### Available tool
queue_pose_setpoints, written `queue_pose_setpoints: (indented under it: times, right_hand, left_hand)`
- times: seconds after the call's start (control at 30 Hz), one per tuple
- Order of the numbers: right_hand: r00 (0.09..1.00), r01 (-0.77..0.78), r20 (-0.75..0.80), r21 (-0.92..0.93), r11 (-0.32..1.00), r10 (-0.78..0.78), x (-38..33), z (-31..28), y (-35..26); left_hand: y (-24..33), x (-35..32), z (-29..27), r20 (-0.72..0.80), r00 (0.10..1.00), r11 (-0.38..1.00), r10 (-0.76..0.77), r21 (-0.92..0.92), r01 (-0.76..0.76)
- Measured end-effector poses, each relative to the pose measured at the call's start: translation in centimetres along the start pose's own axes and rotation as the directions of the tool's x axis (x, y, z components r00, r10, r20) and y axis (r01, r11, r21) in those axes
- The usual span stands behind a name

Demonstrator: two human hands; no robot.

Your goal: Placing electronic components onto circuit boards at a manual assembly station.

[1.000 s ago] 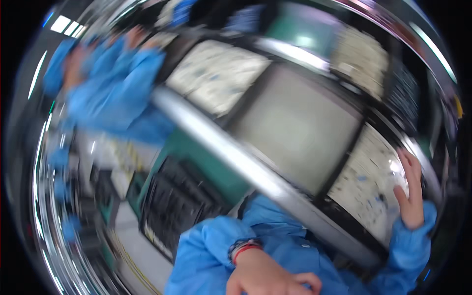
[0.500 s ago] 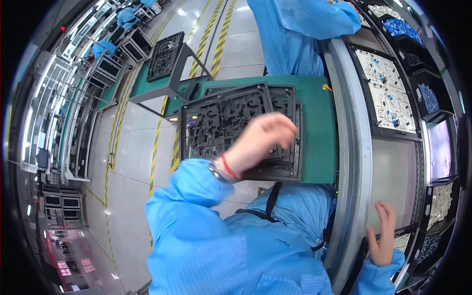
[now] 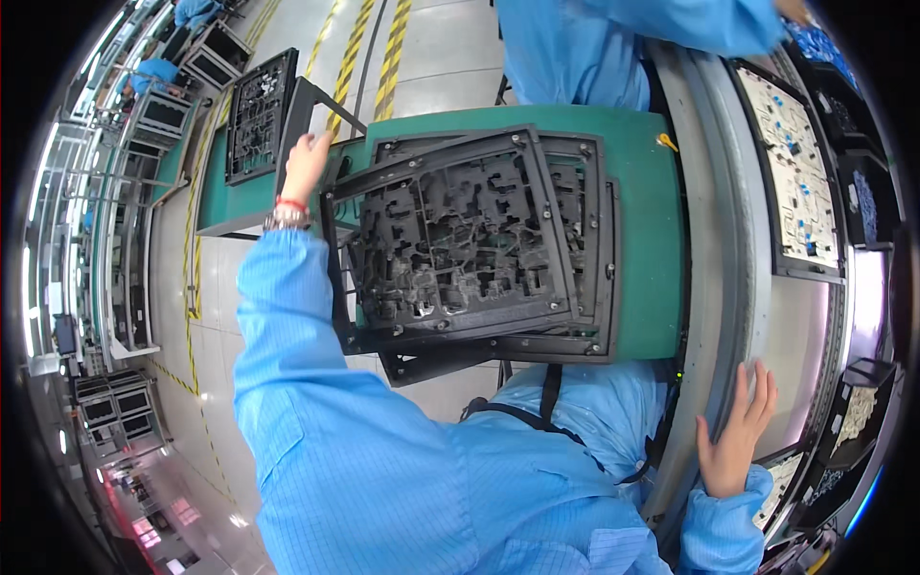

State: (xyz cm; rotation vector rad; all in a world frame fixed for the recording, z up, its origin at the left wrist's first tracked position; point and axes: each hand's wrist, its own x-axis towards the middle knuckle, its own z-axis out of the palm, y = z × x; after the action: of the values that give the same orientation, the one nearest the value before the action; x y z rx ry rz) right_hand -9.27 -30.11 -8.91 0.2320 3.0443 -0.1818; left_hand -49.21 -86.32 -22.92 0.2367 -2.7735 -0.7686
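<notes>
My left hand [image 3: 306, 171] is stretched out to the far left, its bent fingers closed round the upright bar of a grey metal stand [image 3: 299, 103]. To the right of that arm, black tray-like frames [image 3: 436, 331] with many cut-out pockets lie stacked askew on a green tabletop [image 3: 647, 240]. The top frame is tilted against those under it and overhangs the table's near left side. My right hand [image 3: 736, 441] has its fingers spread over the edge of the metal rail [image 3: 714, 383] at the right and holds nothing.
Another black frame [image 3: 257, 120] lies beyond the stand. On the line at right sits a framed white panel [image 3: 791, 163] with blue and black parts. Black bins [image 3: 862, 196] of small parts line the far right. A co-worker's blue sleeve [image 3: 690, 24] crosses the top.
My left hand has moved left, from over the stacked frames to the grey stand. My right hand stays spread near the rail. The view has shifted, and the co-worker's arm has moved right.
</notes>
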Motion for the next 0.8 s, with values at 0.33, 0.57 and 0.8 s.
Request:
queue_pose_setpoints:
  times: [0.33,0.57,0.8]
  right_hand:
    - [0.992,-0.026,-0.127,-0.253,0.967,-0.006,3.5,2.5,-1.7]
    - [0.971,0.192,-0.186,0.242,0.951,-0.149,7.5,0.6,-4.4]
    - [0.989,0.095,0.003,0.743,0.663,-0.145,16.7,7.0,-8.6]
  left_hand:
    - [1.2,-12.6,-3.3,0.489,0.794,0.368,-0.362,-0.707,0.603]
    - [2.8,-11.1,-2.9,0.501,0.846,0.410,-0.183,-0.743,0.529]
    - [3.2,-13.2,-2.1,0.518,0.852,0.492,-0.072,-0.725,0.482]
